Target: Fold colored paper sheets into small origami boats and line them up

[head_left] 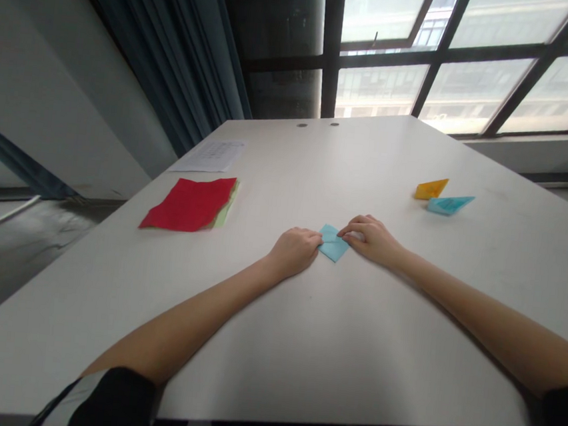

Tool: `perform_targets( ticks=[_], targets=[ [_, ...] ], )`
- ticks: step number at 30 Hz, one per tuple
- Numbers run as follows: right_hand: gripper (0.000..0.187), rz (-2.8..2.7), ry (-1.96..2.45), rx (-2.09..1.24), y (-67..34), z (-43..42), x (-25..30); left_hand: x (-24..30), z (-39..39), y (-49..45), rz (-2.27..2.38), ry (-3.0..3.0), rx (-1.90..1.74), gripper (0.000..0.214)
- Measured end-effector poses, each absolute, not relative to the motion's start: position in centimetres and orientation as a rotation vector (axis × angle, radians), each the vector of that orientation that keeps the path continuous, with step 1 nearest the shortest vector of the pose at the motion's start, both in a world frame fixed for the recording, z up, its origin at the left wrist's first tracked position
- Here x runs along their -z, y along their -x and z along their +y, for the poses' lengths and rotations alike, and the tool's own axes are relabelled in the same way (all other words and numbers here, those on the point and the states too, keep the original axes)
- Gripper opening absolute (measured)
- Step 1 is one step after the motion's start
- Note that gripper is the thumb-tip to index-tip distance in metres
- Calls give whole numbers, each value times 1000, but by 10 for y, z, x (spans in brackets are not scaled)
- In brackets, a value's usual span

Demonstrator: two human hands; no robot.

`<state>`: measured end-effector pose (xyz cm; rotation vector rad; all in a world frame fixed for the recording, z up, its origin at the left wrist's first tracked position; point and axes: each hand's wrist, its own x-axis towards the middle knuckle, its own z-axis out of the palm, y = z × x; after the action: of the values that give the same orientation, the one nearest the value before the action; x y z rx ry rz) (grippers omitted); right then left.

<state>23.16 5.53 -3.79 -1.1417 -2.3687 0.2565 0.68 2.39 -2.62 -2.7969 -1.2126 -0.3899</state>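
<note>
A small light-blue folded paper (333,249) lies on the white table with one corner toward me and a crease line across its middle. My left hand (296,250) is closed at its left corner, fingertips pressed on the paper. At the right corner, my right hand (369,238) pinches the edge between thumb and fingers. The fingertips cover both side corners of the paper.
Two folded paper shapes, one yellow (430,189) and one blue (450,205), stand to the right. On the left lie red sheets (192,204) over a pale green sheet (226,211), with a printed white sheet (210,156) behind. The white table (271,346) ends near windows.
</note>
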Motion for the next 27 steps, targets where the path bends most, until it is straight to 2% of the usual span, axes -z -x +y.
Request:
perform_targets(
  ticks=[9, 20, 27],
  targets=[
    [23, -2439, 1044, -316, -246, 62, 40, 21, 23, -2, -1278, 2730, 347, 17],
    [24, -2403, 1109, -310, -245, 58, 42, 30, 27, 1, -1471, 2865, 851, 36],
    [24, -2407, 1059, -264, -244, 59, 45, 30, 29, 0, -1272, 2930, 854, 33]
  ],
)
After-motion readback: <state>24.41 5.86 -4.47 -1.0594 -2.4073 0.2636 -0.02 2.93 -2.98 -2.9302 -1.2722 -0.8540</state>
